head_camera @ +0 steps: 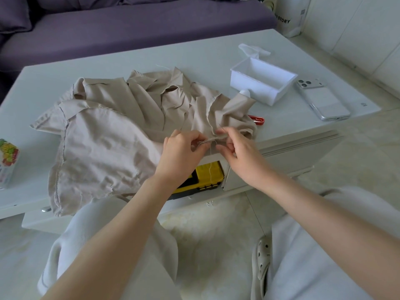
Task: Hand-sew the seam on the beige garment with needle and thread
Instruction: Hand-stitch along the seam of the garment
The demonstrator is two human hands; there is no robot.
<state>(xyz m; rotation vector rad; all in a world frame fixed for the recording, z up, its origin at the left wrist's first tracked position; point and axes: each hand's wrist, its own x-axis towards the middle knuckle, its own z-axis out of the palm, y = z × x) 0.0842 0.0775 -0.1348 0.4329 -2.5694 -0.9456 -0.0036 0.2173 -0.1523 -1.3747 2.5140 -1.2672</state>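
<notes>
pinching seam (208,140) of beige garment (104,139) in left hand (181,152), pinching needle (221,127) in right hand (236,148) just right of it. got seam lying sideways hand to hand at table (129,59) edge, thread (210,161) dangling below, so next poke probably along that line

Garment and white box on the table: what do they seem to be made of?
The garment looks like woven cloth, matte: it creases softly and its edges fray. The box is probably plastic, smooth and slightly glossy, with thin stiff walls.
</notes>
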